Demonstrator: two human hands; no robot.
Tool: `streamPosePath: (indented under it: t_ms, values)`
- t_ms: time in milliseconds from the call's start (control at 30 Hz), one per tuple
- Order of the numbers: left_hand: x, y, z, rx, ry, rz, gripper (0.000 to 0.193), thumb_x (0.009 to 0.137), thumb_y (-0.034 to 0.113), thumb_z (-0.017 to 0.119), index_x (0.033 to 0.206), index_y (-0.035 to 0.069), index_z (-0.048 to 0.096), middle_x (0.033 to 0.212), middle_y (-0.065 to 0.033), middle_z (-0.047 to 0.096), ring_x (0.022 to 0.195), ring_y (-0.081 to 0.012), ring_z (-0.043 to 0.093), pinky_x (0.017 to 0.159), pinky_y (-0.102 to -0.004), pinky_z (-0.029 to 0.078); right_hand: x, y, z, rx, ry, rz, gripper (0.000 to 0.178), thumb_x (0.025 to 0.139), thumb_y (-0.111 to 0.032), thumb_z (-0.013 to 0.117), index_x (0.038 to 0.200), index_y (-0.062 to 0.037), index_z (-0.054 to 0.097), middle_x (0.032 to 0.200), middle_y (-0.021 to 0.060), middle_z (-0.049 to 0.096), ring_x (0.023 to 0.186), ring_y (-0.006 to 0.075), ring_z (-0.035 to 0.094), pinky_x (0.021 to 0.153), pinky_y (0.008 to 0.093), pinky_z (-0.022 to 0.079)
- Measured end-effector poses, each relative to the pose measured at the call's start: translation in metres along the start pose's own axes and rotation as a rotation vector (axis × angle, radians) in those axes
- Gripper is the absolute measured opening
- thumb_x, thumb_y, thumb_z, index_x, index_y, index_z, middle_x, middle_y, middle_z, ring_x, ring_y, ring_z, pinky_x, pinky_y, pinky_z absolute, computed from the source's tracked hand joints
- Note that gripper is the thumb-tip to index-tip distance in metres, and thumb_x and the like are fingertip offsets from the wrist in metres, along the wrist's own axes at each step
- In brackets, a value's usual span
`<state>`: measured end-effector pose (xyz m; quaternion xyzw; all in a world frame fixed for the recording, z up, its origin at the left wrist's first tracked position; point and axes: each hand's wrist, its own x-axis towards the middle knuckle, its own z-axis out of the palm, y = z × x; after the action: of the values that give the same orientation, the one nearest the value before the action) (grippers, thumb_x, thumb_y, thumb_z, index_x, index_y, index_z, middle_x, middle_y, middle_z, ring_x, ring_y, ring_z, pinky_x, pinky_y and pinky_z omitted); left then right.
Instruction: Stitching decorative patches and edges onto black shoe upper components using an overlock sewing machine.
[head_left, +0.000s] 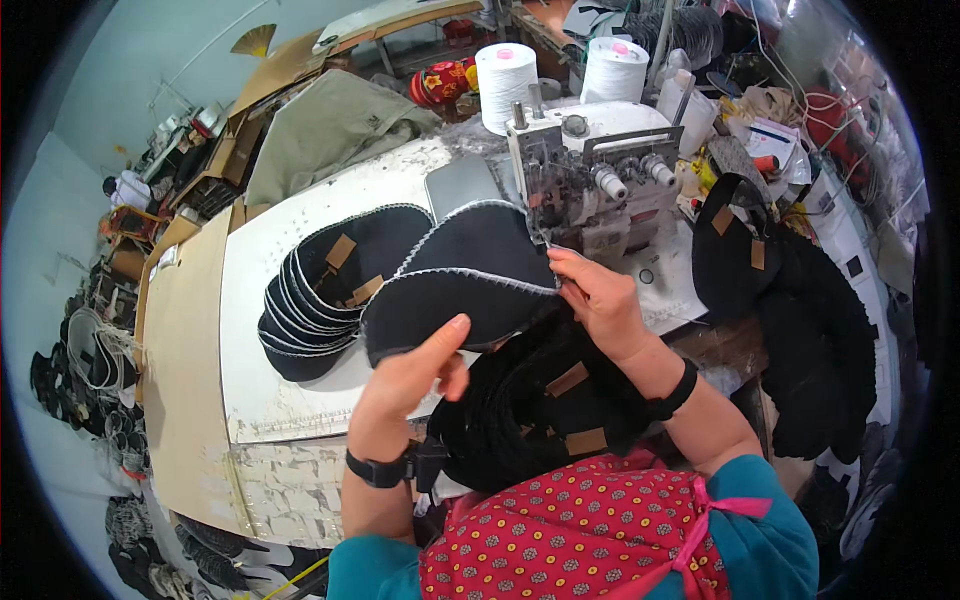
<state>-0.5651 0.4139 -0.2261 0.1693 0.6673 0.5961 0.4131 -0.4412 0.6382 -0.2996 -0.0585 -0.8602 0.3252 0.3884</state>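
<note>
My right hand (600,295) pinches the narrow right end of a black curved fabric piece (450,305) with white overlocked edging, close beside the sewing head of an overlock machine (590,180). At the lower edge of that piece is my left hand (410,375), its thumb stretched over the black cloth and its fingers apart from the thumb. A row of nested black pieces with white stitched edges (310,300) lies to the left on the white table. Below my hands sits a pile of black pieces (540,400) without visible white edging, some carrying small brown patches.
Two white thread cones (506,85) (614,70) stand behind the machine. More black pieces (815,330) hang at the right. A grey-green cloth (335,135) covers something at the back left. The white tabletop (270,405) meets a tan board (185,370) on the left.
</note>
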Motion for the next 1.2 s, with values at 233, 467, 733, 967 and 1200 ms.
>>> streamPosePath:
  t_ms: [233, 467, 733, 967, 1200]
  values:
    - [0.011, 0.001, 0.035, 0.445, -0.135, 0.432, 0.025, 0.097, 0.027, 0.063, 0.097, 0.002, 0.066, 0.077, -0.0013, 0.065, 0.061, -0.0101, 0.058, 0.060, -0.0286, 0.048, -0.006, -0.016, -0.016, 0.054, 0.102, 0.162, 0.016, 0.080, -0.003, 0.073, 0.094, -0.0013, 0.066, 0.087, 0.0111, 0.067, 0.074, 0.0310, 0.063, 0.064, 0.0337, 0.050]
    - [0.084, -0.009, -0.030, 0.040, 0.697, 0.561, 0.034, 0.087, 0.013, 0.074, 0.114, -0.001, 0.058, 0.108, -0.0114, 0.064, 0.093, -0.0139, 0.061, 0.081, -0.0282, 0.048, -0.028, -0.033, -0.037, -0.120, -0.365, -0.073, 0.038, 0.065, -0.010, 0.082, 0.099, -0.0027, 0.065, 0.106, 0.0122, 0.061, 0.099, 0.0328, 0.057, 0.084, 0.0398, 0.048]
    - [0.111, 0.029, -0.032, 1.499, 0.250, 1.225, 0.033, 0.080, 0.021, 0.069, 0.112, 0.014, 0.062, 0.100, -0.0017, 0.064, 0.101, -0.0231, 0.060, 0.101, -0.0411, 0.042, -0.050, -0.042, -0.038, -0.243, -0.397, -0.112, 0.047, 0.061, 0.001, 0.080, 0.104, 0.0000, 0.062, 0.108, 0.0156, 0.059, 0.098, 0.0355, 0.057, 0.086, 0.0424, 0.048]
    - [0.082, 0.021, -0.100, 1.814, 0.487, 0.917, 0.037, 0.081, 0.012, 0.063, 0.117, 0.022, 0.061, 0.081, -0.0033, 0.057, 0.070, -0.0228, 0.062, 0.059, -0.0391, 0.051, -0.056, -0.029, -0.043, -0.229, -0.300, -0.021, 0.044, 0.067, -0.003, 0.079, 0.108, -0.0013, 0.062, 0.113, 0.0151, 0.059, 0.107, 0.0351, 0.056, 0.093, 0.0435, 0.045]
    - [0.057, -0.034, -0.091, 2.256, 0.542, 0.571, 0.013, 0.080, 0.018, 0.063, 0.093, 0.016, 0.064, 0.081, -0.0015, 0.058, 0.070, -0.0221, 0.059, 0.064, -0.0358, 0.044, -0.044, -0.026, -0.038, -0.166, -0.377, 0.003, 0.042, 0.064, -0.006, 0.082, 0.100, -0.0032, 0.061, 0.105, 0.0114, 0.057, 0.101, 0.0325, 0.055, 0.088, 0.0410, 0.045]
